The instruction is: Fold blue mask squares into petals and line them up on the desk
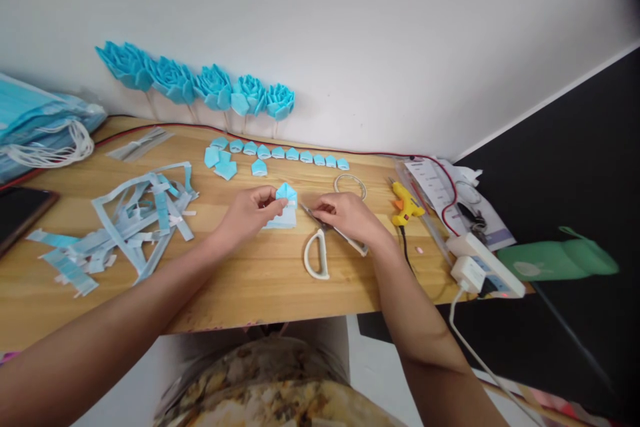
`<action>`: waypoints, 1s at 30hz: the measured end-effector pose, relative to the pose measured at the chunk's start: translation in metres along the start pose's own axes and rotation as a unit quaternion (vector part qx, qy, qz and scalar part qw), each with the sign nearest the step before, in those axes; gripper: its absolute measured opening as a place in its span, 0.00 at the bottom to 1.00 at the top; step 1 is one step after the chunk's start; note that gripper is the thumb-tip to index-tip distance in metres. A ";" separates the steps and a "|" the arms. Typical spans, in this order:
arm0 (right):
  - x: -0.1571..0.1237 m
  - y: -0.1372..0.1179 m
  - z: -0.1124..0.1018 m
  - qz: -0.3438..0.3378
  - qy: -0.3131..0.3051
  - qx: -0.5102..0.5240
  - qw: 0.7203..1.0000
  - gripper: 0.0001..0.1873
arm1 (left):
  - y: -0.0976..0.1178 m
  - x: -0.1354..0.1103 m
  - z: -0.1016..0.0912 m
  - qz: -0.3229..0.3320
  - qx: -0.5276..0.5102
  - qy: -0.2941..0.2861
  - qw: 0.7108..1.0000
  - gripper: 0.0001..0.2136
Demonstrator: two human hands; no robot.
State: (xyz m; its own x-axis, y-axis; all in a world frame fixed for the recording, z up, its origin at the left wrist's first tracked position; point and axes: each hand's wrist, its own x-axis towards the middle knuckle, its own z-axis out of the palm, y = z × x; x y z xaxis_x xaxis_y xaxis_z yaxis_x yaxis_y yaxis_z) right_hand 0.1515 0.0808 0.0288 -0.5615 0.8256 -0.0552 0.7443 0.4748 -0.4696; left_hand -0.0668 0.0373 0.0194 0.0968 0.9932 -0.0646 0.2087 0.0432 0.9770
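Observation:
My left hand [247, 215] pinches a small folded blue petal piece [287, 194] just above a pale blue square of mask fabric [283, 219] on the wooden table [240, 280]. My right hand [346, 216] lies curled over white-handled scissors [317, 255]; the blades point toward the petal, one handle loop lies free on the table, and the other is under my palm. A row of several folded blue petals [280, 153] lies behind my hands.
Several blue fabric roses [200, 83] lean on the wall. Cut mask strips [125, 217] lie at left, a stack of face masks [40, 123] far left. A yellow glue gun [405, 203], a metal ring [350, 184] and a power strip [487, 267] sit at right.

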 end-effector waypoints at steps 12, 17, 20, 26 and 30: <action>0.003 0.000 0.006 0.032 0.031 -0.042 0.998 0.08 | -0.003 0.000 0.000 0.001 -0.002 -0.008 1.000 0.14; 0.006 0.000 0.010 0.037 0.046 -0.045 0.997 0.07 | -0.007 0.001 -0.001 -0.003 0.000 -0.009 1.000 0.15; 0.006 0.001 0.013 0.036 0.048 -0.017 0.998 0.06 | -0.007 0.001 -0.001 -0.003 0.001 -0.008 1.000 0.15; 0.002 -0.009 0.017 -0.024 0.234 0.025 0.972 0.09 | -0.003 -0.001 0.000 -0.021 -0.002 -0.020 1.000 0.15; -0.002 -0.018 0.022 -0.158 0.309 0.002 0.938 0.09 | -0.002 -0.002 0.002 -0.038 -0.011 -0.024 0.999 0.15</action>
State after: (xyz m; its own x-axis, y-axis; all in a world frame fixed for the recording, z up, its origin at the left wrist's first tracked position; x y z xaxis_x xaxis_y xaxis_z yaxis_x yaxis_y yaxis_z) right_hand 0.1312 0.0635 0.0184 -0.4362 0.6640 0.6073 0.5744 0.7250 -0.3801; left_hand -0.0660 0.0353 0.0168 0.1275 0.9808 -0.1474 0.1965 0.1207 0.9731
